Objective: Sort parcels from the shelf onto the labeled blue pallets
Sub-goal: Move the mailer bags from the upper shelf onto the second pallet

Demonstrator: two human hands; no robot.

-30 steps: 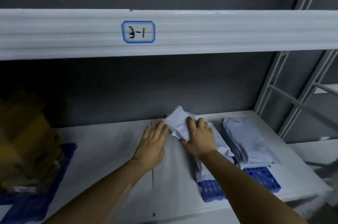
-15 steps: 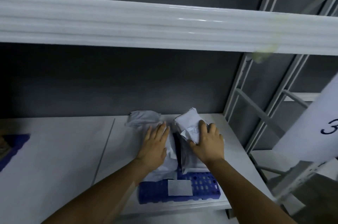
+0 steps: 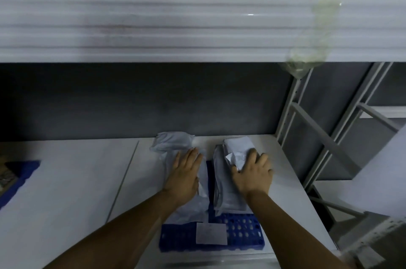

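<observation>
1. Up top, a long white metal shelf beam [image 3: 153, 26] runs right across the frame. Below it, the flat white shelf board [image 3: 66, 180] fills the lower half.
2. Lower centre, at the board's front edge, sits the blue perforated plastic pallet [image 3: 241, 238], mostly buried under parcels.
3. On it are two piles of grey plastic mailer bags: the left pile [image 3: 173, 143] and the right pile [image 3: 222, 191], with a dark gap between them.
4. Here's the one in play: a small white crumpled parcel [image 3: 236, 147], on top of the right pile, centre right of the frame.
5. The left hand [image 3: 186, 176] lies flat with straight fingers, pressing down the left pile. The right hand [image 3: 252, 174] curls over the white parcel and grasps it, thumb at its crumpled near edge.
6. My read is that this parcel is being seated. Those bags look slick, so set it square on the middle of the pile and press it down before letting go, while the left hand steadies the neighbouring pile.
7. Smallest is the white paper label [image 3: 211, 233] on the pallet's front, its writing too blurred to read. Leave it uncovered.
</observation>
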